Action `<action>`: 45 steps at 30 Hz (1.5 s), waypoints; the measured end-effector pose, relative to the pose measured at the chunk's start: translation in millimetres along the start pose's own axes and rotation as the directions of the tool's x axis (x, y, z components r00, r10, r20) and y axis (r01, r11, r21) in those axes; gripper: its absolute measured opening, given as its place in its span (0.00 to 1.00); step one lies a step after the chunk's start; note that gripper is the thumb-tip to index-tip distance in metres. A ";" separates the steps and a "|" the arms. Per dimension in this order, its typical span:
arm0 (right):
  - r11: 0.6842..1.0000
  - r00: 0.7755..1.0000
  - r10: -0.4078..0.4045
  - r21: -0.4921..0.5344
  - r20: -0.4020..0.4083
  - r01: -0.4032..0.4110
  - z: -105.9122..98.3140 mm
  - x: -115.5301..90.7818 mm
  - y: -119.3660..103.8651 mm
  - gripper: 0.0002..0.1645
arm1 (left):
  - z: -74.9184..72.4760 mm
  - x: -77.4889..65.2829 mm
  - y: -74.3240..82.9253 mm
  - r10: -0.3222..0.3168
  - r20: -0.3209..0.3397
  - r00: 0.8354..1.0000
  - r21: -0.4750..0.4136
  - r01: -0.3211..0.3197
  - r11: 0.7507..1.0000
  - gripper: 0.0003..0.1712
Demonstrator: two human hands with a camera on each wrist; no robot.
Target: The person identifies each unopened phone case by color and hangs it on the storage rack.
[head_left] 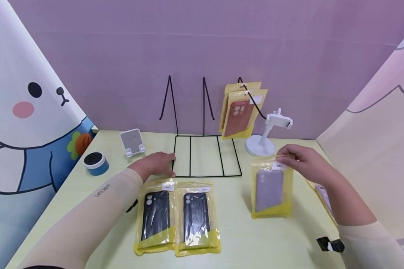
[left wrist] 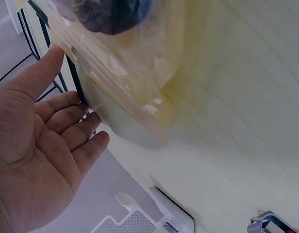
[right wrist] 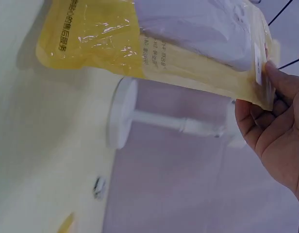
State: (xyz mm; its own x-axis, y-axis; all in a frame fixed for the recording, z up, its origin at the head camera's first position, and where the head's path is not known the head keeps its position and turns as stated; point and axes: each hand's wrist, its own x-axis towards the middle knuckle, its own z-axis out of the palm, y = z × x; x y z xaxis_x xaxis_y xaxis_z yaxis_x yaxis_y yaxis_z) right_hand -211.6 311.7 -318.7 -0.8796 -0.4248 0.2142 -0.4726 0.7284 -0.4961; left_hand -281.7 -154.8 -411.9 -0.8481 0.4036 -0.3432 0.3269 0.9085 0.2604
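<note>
My right hand (head_left: 303, 162) pinches the top edge of a yellow-trimmed clear bag with a purple phone case (head_left: 269, 190), held upright over the table. In the right wrist view, thumb and fingers grip that bag (right wrist: 198, 73) at its sealed end. My left hand (head_left: 156, 164) touches the left front corner of a black wire display rack (head_left: 207, 176), its fingers (left wrist: 67, 119) loosely extended. Two bagged black phone cases, one on the left (head_left: 156, 215) and one on the right (head_left: 196, 216), lie in front of the rack. Bagged red phone cases (head_left: 239, 117) hang on the rack's right hook.
A white phone stand (head_left: 260, 145) stands right of the rack. To the left are a small folding stand (head_left: 132, 142) and a blue jar (head_left: 96, 164). Another yellow-edged bag (head_left: 323, 200) lies partly hidden behind my right forearm. A purple cloth (head_left: 121, 74) hangs behind the table.
</note>
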 end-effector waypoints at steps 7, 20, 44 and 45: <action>0.968 0.998 -0.064 0.244 0.020 0.057 4.8 15.5 -36.9 0.03 | -1.3 -0.9 -1.3 0.000 -0.009 1.000 0.003 0.000 1.000 0.44; 0.905 0.970 -0.197 0.353 -0.144 0.236 22.7 51.1 -85.7 0.03 | 0.5 -2.7 -4.3 0.015 -0.037 0.999 -0.030 -0.016 0.999 0.41; 0.851 0.959 -0.062 0.488 -0.275 0.195 41.1 99.2 -143.8 0.10 | 3.5 -3.6 -7.7 0.010 -0.064 0.998 -0.104 -0.016 0.994 0.45; 0.851 0.960 -0.053 0.491 -0.273 0.187 41.5 100.7 -143.5 0.11 | 3.0 -3.7 -7.5 0.012 -0.063 0.998 -0.104 -0.019 0.994 0.45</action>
State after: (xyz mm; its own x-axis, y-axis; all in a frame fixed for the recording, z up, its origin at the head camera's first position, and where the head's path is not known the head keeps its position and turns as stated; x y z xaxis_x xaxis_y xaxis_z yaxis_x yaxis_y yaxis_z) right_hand -230.1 142.0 -260.8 -0.8345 -0.3000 0.4622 -0.5398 0.2769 -0.7949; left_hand -279.7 -162.7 -415.3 -0.8686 0.4069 -0.2827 0.2976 0.8847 0.3589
